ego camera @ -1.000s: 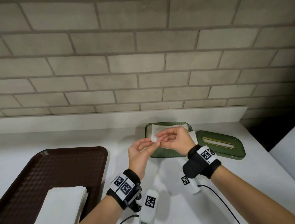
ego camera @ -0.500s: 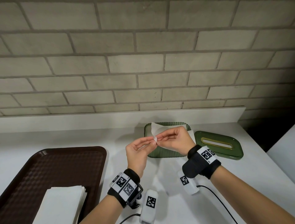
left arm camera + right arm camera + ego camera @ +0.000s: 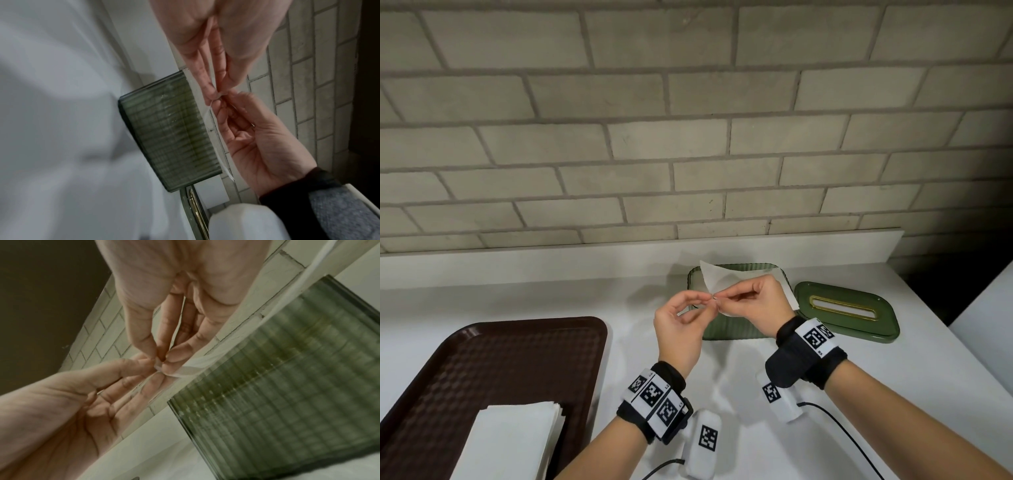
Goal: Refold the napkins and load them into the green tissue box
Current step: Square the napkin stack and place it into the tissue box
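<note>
napkin (image 3: pixel 717 281): now lifting further off the green tissue box (image 3: pixel 739 330)
left hand (image 3: pixel 681 323), right hand (image 3: pixel 755 296): both still pinching one corner

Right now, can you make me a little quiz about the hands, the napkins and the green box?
1. True or false: the flat green lid with the gold-edged slot sits on the ribbed see-through green tissue box.
2. Which hands pinch the thin white napkin? A) left only B) right only C) both
3. Fill in: the stack of white napkins lies on the dark brown ____.

Key
1. False: it lies on the counter, to the right of the box.
2. C: left hand and right hand pinch one corner.
3. tray
</note>
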Demonstrator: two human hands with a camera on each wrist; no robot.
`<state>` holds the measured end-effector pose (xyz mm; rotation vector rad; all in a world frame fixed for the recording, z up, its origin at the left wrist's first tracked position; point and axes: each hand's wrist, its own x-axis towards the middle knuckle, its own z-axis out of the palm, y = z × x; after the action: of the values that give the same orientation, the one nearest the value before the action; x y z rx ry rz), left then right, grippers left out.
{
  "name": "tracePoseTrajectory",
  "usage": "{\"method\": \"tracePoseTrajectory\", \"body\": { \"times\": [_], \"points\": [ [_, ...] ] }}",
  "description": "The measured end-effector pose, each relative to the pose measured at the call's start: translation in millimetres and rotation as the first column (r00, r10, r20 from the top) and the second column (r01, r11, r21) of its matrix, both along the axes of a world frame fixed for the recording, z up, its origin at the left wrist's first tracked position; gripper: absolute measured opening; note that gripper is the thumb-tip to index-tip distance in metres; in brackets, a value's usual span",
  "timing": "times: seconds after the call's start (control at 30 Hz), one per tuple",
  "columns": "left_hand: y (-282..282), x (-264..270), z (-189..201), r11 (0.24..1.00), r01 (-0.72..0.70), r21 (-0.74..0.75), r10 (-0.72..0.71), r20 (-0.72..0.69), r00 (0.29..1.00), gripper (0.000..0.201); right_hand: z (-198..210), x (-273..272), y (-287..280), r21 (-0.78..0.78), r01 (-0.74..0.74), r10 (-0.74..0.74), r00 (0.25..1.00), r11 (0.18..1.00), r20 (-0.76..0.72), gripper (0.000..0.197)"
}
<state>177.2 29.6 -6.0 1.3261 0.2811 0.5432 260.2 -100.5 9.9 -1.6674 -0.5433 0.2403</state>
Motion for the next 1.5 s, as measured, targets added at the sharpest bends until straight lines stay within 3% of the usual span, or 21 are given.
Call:
{"method": "tracePoseTrajectory", "body": {
  "times": [0.17, 0.27, 0.43, 0.57, 0.63, 0.77, 0.83, 0.9, 1.0, 1.07, 1.17, 1.27, 1.37, 1.43, 1.5],
  "points": [
    [-1, 3, 3, 0.999, -0.049, -0.005, 0.049, -0.001, 0.999, 0.012, 9, 4, 3, -0.066, 0.124, -0.119, 0.991, 0.99, 0.064, 0.012],
    [4, 7, 1, 0.986, -0.131, 0.107, 0.133, -0.013, 0.991, 0.016, 21, 27, -2, -0.146, 0.196, -0.167, 0.967, 0.97, 0.193, 0.012],
    [10, 17, -5, 0.91, -0.159, 0.384, 0.182, -0.024, 0.983, 0.027, 42, 57, 4, -0.285, 0.123, -0.004, 0.923, 0.951, 0.384, 0.008],
    [9, 22, -9, 0.853, -0.133, 0.505, 0.176, -0.039, 0.984, 0.034, 49, 73, 18, -0.423, 0.013, 0.169, 0.905, 0.906, 0.391, 0.011],
    [8, 22, -13, 0.798, -0.126, 0.589, 0.199, -0.059, 0.978, 0.032, 52, 79, 24, -0.451, -0.02, 0.206, 0.907, 0.892, 0.367, 0.007],
    [7, 18, -14, 0.584, -0.014, 0.811, 0.225, -0.145, 0.963, 0.024, 58, 82, 35, -0.496, -0.082, 0.288, 0.889, 0.864, 0.355, 0.007],
    [9, 19, -8, 0.543, 0.055, 0.838, 0.211, -0.2, 0.957, 0.025, 57, 83, 37, -0.568, -0.058, 0.322, 0.868, 0.821, 0.378, 0.007],
    [13, 24, -2, 0.582, 0.101, 0.807, 0.186, -0.253, 0.949, 0.03, 54, 85, 36, -0.626, 0.003, 0.312, 0.865, 0.78, 0.393, 0.007],
    [22, 34, 6, 0.732, 0.127, 0.669, 0.109, -0.299, 0.948, 0.036, 54, 86, 29, -0.632, 0.086, 0.255, 0.867, 0.77, 0.428, 0.006],
    [25, 37, 14, 0.765, 0.168, 0.622, 0.066, -0.334, 0.94, 0.034, 60, 85, 23, -0.63, 0.08, 0.253, 0.871, 0.773, 0.421, 0.004],
    [30, 43, 22, 0.767, 0.209, 0.607, 0.046, -0.377, 0.925, 0.032, 66, 81, 16, -0.729, -0.033, 0.365, 0.881, 0.683, 0.302, 0.034],
    [33, 48, 24, 0.771, 0.246, 0.588, 0.031, -0.42, 0.907, 0.035, 63, 72, 11, -0.867, -0.064, 0.448, 0.873, 0.494, 0.191, 0.064],
    [33, 49, 24, 0.77, 0.263, 0.581, 0.021, -0.435, 0.9, 0.036, 57, 65, 1, -0.937, 0.065, 0.465, 0.855, 0.342, 0.229, 0.037],
    [33, 49, 24, 0.785, 0.243, 0.57, 0.025, -0.421, 0.907, 0.037, 57, 67, -7, -0.938, 0.103, 0.403, 0.884, 0.331, 0.239, 0.019],
    [35, 49, 23, 0.805, 0.224, 0.55, 0.026, -0.41, 0.912, 0.038, 60, 75, -15, -0.918, 0.115, 0.33, 0.91, 0.379, 0.25, 0.012]
  ]
}}
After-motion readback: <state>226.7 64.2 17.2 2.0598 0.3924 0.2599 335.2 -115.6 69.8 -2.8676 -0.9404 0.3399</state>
